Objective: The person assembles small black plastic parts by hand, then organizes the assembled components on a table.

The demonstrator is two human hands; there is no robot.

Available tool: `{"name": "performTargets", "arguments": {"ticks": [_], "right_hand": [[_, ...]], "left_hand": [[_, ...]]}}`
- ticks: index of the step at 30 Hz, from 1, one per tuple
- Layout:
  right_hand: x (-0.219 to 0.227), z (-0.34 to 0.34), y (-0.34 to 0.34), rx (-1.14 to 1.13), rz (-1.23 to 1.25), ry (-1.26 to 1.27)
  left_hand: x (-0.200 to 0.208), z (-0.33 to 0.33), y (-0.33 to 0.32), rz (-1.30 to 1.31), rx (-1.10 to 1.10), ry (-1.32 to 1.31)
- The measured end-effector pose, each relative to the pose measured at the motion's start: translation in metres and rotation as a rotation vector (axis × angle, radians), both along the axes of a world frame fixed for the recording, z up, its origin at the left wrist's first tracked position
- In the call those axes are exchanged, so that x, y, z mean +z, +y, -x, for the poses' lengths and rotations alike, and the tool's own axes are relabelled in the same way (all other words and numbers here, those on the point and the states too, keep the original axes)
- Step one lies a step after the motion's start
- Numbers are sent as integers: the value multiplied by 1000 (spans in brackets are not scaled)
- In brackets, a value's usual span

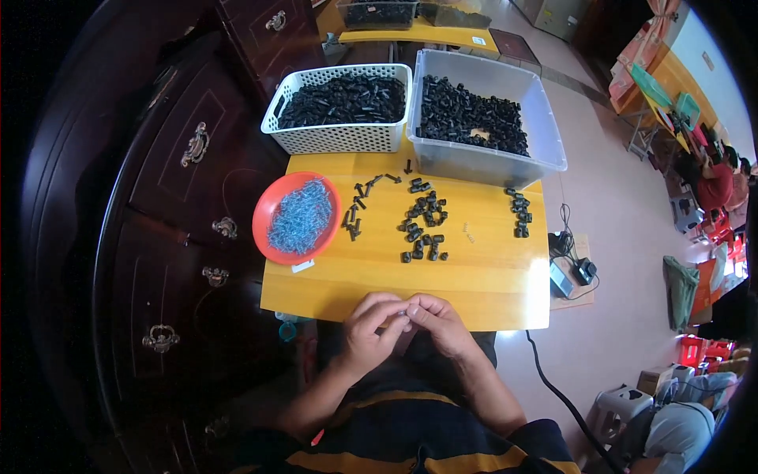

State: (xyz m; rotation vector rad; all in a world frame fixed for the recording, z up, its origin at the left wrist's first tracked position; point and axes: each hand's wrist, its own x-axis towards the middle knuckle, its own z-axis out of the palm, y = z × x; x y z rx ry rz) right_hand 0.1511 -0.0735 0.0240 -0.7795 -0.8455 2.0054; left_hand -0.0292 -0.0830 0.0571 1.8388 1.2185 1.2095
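Note:
My left hand [368,332] and my right hand [444,328] meet at the fingertips just off the table's near edge. Both are closed in a pinch around something tiny that I cannot make out. Ahead of them on the yellow table [316,292] lie several short black cylindrical caps [425,209] in a loose cluster. To their left is a scatter of thin black plastic stems [355,221] with wider heads. A red bowl [259,225] at the left is heaped with small bluish metal springs [302,217]. Several pale springs [468,233] lie right of the caps.
A white perforated basket [339,142] and a clear plastic bin [489,158], both holding black parts, stand at the table's back. More black caps [519,212] line the right edge. Dark drawers [181,237] border the left; a black cable [553,387] hangs at right. Other people sit far right.

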Motion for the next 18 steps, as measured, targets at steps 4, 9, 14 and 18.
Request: {"name": "performTargets", "arguments": {"ticks": [4,9,14,18], "right_hand": [[-4,-2,5,32,-30,-62],[9,-11,23,-236,-489,-768],[2,-19,46,-519,-871,-1386],[-9,-22,53,-575,-926,-1484]], "left_hand": [[-1,1,8,-9,26,-34],[-6,9,11,97,50,-106],[-22,14,10,150,33,-110],[-28,13,11,168,13,-138]]}}
